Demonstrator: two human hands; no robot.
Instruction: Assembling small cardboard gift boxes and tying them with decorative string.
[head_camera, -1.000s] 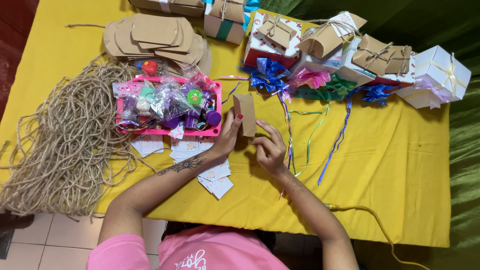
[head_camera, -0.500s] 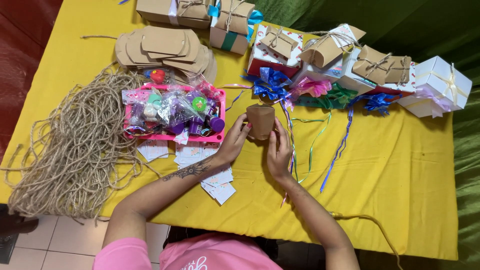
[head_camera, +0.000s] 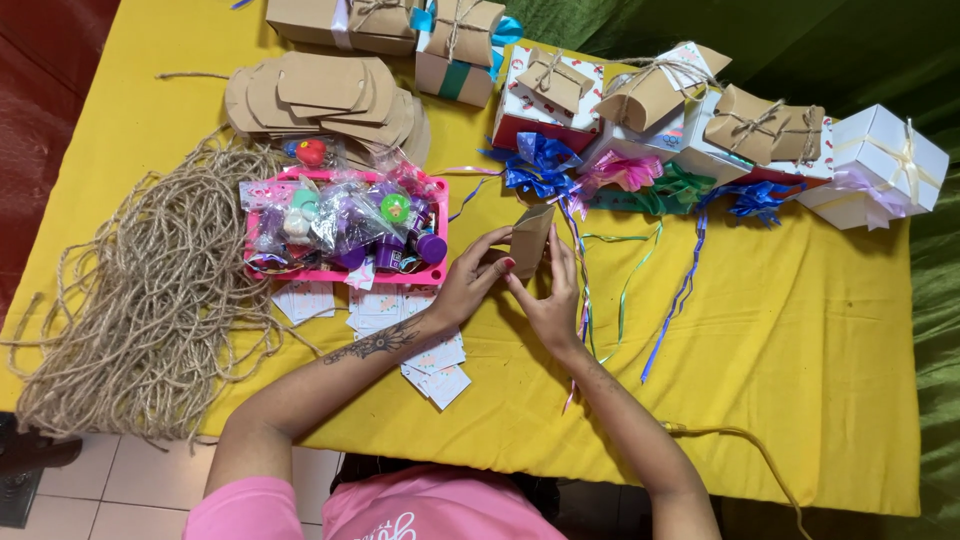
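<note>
On the yellow tablecloth (head_camera: 800, 330), the brown kraft pillow box (head_camera: 531, 238) stands upright, long axis vertical, pinched between left hand (head_camera: 470, 283) and right hand (head_camera: 548, 300) from either side.

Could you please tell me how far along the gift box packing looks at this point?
Done: several twine-tied kraft pillow boxes rest on boxes along the far edge. In hand: the left hand and right hand hold one kraft box upright between them. Left: a stack of flat kraft box blanks, a pink tray of small wrapped toys, and a jute twine pile.
</note>
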